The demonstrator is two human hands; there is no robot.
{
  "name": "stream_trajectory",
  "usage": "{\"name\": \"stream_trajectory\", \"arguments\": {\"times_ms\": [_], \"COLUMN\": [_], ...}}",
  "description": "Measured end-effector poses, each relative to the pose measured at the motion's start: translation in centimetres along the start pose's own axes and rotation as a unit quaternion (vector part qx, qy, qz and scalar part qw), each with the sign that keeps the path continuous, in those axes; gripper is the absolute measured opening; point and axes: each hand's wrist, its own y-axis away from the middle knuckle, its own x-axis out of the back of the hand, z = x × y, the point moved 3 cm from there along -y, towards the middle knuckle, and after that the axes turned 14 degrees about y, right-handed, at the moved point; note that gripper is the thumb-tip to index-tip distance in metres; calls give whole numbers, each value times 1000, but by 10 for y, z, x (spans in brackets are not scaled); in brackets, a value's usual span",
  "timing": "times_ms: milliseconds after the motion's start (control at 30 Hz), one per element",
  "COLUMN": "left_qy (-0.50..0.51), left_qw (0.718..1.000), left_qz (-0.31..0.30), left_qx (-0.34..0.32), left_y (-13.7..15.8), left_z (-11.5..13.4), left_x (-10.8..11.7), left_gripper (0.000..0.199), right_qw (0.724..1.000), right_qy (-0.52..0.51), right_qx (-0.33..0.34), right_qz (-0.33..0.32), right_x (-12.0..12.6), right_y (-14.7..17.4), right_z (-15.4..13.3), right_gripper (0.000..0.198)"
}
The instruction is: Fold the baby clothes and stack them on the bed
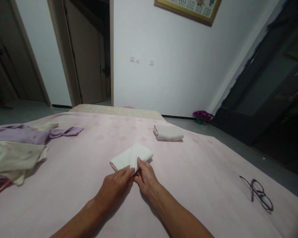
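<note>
A folded white cloth (132,155) lies at the middle of the pink flowered bed cover (94,185), its near edge lifted a little. My left hand (118,181) grips that near edge, fingers closed with the thumb side toward the centre. Right beside it, my right hand (145,175) pinches the same edge, thumb on top and fingers underneath. The two hands nearly touch. A pinkish edge shows at the cloth's left corner. The fingertips under the cloth are hidden.
A folded grey cloth (168,132) sits farther back, right of centre. Loose purple and cream clothes (17,148) are heaped at the left. Black-framed eyeglasses (259,195) rest near the right edge. Beyond the bed are a white wall (169,82) and purple flowers (203,115) on the floor.
</note>
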Motion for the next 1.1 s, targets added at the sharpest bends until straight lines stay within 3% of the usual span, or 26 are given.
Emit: {"name": "stream_trajectory", "arguments": {"times_ms": [167,300,367,467,567,667,733,867,1100], "left_qy": [44,100,104,120,132,140,146,141,117], "left_qw": [993,985,984,982,981,984,985,987,990], "left_qz": [72,126,139,139,118,81,59,58,73], "left_qx": [-87,-65,-29,50,78,70,69,53,39], "left_y": [6,9,9,8,7,5,4,1,-2], "left_z": [-7,-27,-41,-60,-67,-66,-64,-62,-64], "left_x": [7,19,20,16,9,4,2,2,1], "left_gripper": [28,28,28,28,28,27,26,24,25], "right_qw": [998,998,995,984,960,940,932,923,932], "right_qy": [39,12,5,-5,-21,-27,-37,-48,-33], "right_qx": [4,45,86,174,261,271,258,203,187], "right_qz": [44,48,44,50,101,206,252,323,309], "right_x": [8,20,29,42,61,89,110,142,148], "right_y": [-14,-31,-43,-70,-105,-142,-161,-187,-214], "right_z": [1,-17,-43,-104,-173,-215,-221,-198,-185], "right_gripper": [35,45,46,45,44,40,45,51,50]}}
